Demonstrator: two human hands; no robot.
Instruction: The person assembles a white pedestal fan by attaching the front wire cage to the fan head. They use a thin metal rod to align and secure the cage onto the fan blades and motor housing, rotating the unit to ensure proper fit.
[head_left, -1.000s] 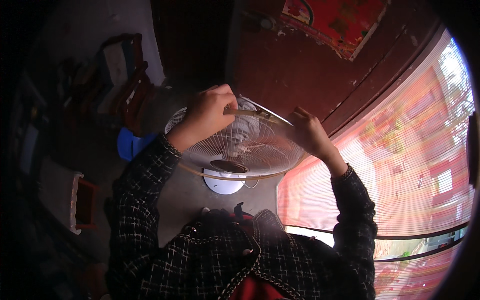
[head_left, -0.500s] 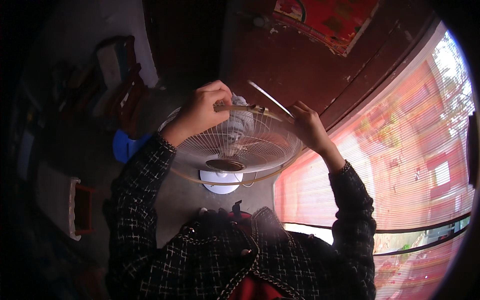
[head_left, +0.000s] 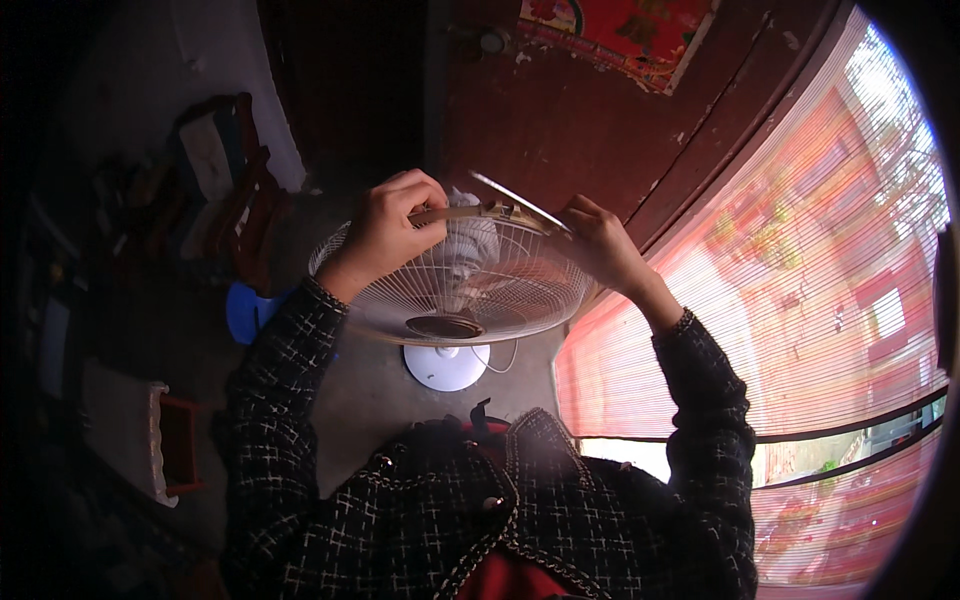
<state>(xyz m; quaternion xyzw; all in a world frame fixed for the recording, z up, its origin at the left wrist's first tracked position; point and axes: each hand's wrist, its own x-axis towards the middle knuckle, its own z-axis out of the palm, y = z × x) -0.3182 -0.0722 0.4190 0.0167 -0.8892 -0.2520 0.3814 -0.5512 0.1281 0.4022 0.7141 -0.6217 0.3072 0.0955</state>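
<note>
A pedestal fan [head_left: 447,327] stands in front of me, its wire grille tilted upward above a round white base [head_left: 446,369]. A tan rim band [head_left: 463,212] with a clip [head_left: 503,209] runs along the grille's top edge. My left hand [head_left: 392,225] is closed on this band at the upper left, fingertips pinching it. On the other side of the clip, my right hand [head_left: 603,243] is closed around a slim, shiny metal tool [head_left: 516,197], which points up and left over the clip. Its exact kind is unclear. The right hand's fingertips are partly hidden.
A wooden chair [head_left: 250,200] and a blue plastic object [head_left: 244,312] stand at the left, near a cloth-covered low table [head_left: 150,440]. Beyond the fan is a dark red door [head_left: 600,130]. A sunlit striped screen curtain [head_left: 700,370] hangs at the right.
The tan rim band, which hung below the grille's near edge, now sits up against it. Both hands keep their holds. The view has shifted slightly.
</note>
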